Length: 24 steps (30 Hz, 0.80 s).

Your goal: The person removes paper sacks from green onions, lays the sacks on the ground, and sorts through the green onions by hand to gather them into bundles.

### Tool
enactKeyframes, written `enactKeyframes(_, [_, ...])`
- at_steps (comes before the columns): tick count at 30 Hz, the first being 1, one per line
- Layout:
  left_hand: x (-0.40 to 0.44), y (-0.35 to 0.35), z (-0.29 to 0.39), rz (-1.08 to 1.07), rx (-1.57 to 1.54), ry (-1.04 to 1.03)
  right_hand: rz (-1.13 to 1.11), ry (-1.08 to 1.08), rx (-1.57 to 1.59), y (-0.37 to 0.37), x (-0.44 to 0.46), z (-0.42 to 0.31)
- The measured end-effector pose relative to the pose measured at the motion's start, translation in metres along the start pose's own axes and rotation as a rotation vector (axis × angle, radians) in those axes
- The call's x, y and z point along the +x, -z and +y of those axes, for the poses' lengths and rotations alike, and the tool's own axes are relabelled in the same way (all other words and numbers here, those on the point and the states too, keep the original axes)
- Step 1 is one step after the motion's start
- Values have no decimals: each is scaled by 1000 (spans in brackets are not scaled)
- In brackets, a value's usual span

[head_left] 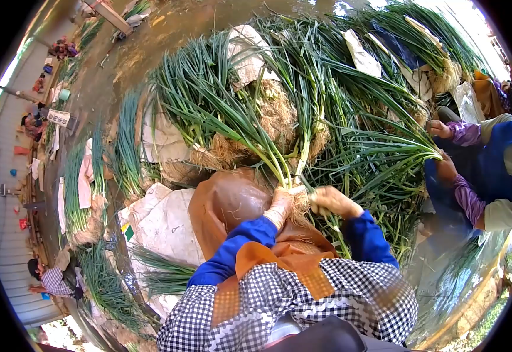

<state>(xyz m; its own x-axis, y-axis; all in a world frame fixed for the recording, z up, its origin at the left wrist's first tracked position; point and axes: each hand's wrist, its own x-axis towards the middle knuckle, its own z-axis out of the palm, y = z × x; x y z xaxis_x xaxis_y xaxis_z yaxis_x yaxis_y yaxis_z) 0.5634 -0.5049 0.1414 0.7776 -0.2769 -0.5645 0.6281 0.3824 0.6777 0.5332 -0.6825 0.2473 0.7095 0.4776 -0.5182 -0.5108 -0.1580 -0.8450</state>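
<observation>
Several long green onions [268,154] with pale stems and stringy roots are gripped near their root end by my left hand [280,204], above the brown apron [232,196]. Close beside the roots, on the right, is my right hand [333,201], its fingers curled; what they hold, if anything, is too small to make out. Beyond my hands lies a big heap of green onions [209,88] with tangled tan roots [276,114]. Loose green leaves [373,205] spread to the right of my right hand.
At the right, a co-worker's hands [444,167] in purple sleeves hold another bunch of onions. White sacks [165,220] and more onion bundles [80,193] lie to the left. Another person [56,278] sits at the lower left. Wet ground [179,35] shows beyond the heap.
</observation>
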Motion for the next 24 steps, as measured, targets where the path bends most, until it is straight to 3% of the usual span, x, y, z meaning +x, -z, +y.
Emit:
enactKeyframes(2, [10,8,-18,35,-26,-135,-58,-317,-557,10,-13,1])
enactKeyframes(3, [5,6,-14,41,53,-102,-44,-484,-1298,32,15,64])
enactKeyframes(4, [1,4,-7,43,137,-72,191,-520,-1276,29,5,20])
enactKeyframes(6, [-6,-4,-7,69,82,-100,629,-34,-936,46,48,29])
enactKeyframes(7, [-13,-7,-3,65,145,-103,669,-152,-973,40,69,3])
enactKeyframes(8, [-15,-10,2,56,212,-119,671,-86,-958,39,96,3])
enactKeyframes(9, [-9,-7,-7,56,233,-238,542,-189,-1002,36,114,-10])
enactKeyframes(10, [-5,-4,-11,45,256,-284,534,-150,-1135,36,133,-4])
enactKeyframes(12, [3,3,-14,103,314,-292,668,70,-1087,33,145,11])
enactKeyframes(13, [3,2,-7,108,309,-296,654,39,-1007,22,139,4])
enactKeyframes(14, [0,2,-5,106,262,-197,488,66,-385,10,122,5])
enactKeyframes(15, [-1,2,-2,100,218,-97,239,330,-252,3,105,9])
enactKeyframes(17, [29,28,-31,68,125,-128,140,301,-52,-31,39,-19])
enactKeyframes(19, [16,19,-21,52,-107,-61,-43,201,-122,-23,-20,-4])
enactKeyframes(20, [11,14,-15,124,-1,-68,-66,90,-57,-16,-48,-4])
enactKeyframes(22, [15,18,-17,141,-1,-115,-42,-360,-231,4,-71,24])
enactKeyframes(24, [3,10,-2,105,-134,-11,52,-316,-226,12,-49,47])
